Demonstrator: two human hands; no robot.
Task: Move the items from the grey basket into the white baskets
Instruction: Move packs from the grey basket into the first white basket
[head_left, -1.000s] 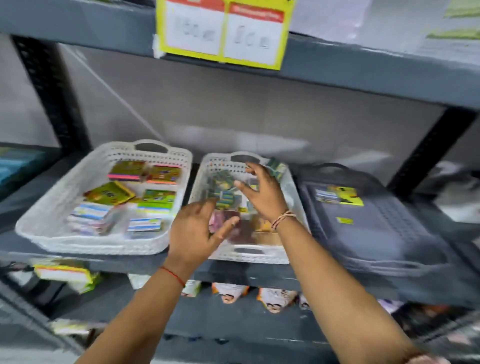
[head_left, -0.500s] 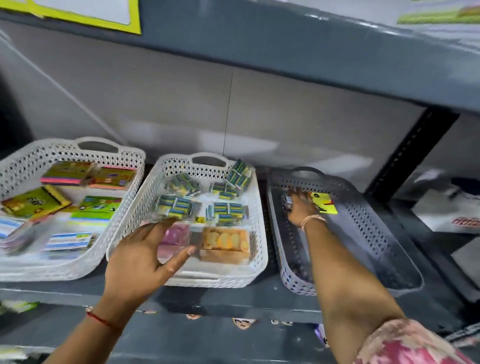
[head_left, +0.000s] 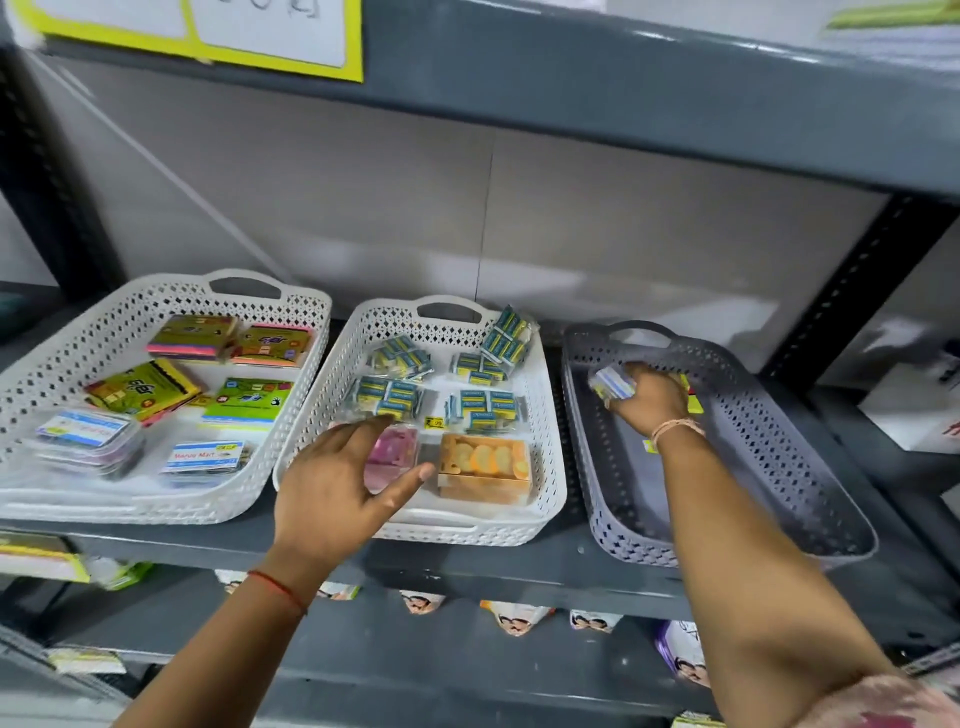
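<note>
Grey perforated plastic basket (head_left: 810, 467) on the shelf's right end is being emptied: the right hand (head_left: 647, 397) grips a small blue-and-white packet (head_left: 613, 383) inside it, near its far wall. The left hand (head_left: 337, 478) hovers spread and empty over the middle white lattice basket (head_left: 543, 499). Next, seemingly, lift the packet clear and carry it leftward.

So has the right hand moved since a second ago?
Yes. The right hand went from over the middle white basket rightward into the grey basket, where its fingers now close on a small packet.
</note>
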